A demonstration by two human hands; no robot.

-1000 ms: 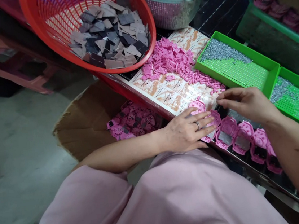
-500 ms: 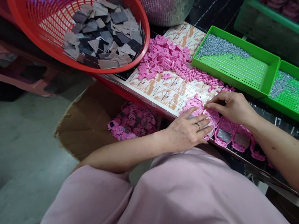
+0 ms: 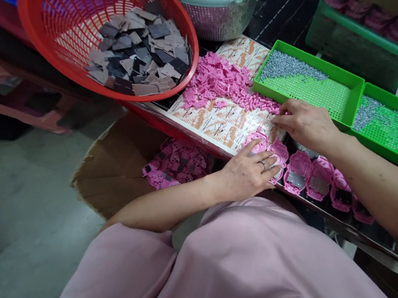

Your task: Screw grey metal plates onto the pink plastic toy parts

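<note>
My left hand (image 3: 247, 174) lies flat, fingers stretched, on the first pink plastic housings (image 3: 275, 155) of a row (image 3: 314, 183) along the table's near edge. My right hand (image 3: 305, 124) reaches to the small pink pegs (image 3: 264, 103) scattered on the printed sheet (image 3: 224, 117), its fingertips pinched together at them. What the fingertips hold, if anything, is too small to make out. A heap of small pink plastic parts (image 3: 219, 76) lies further back on the sheet.
A red basket (image 3: 63, 49) of grey and dark flat squares (image 3: 140, 54) overhangs the table's left end. Two green trays (image 3: 342, 78) (image 3: 392, 130) hold small metal screws. A cardboard box (image 3: 114, 169) of finished pink pieces (image 3: 179, 163) stands below. A teal basket (image 3: 222, 15) of pink parts sits behind.
My right hand went from beside the tray down onto the housings, then up and left to the pink pegs. My left hand stayed flat on the housings.
</note>
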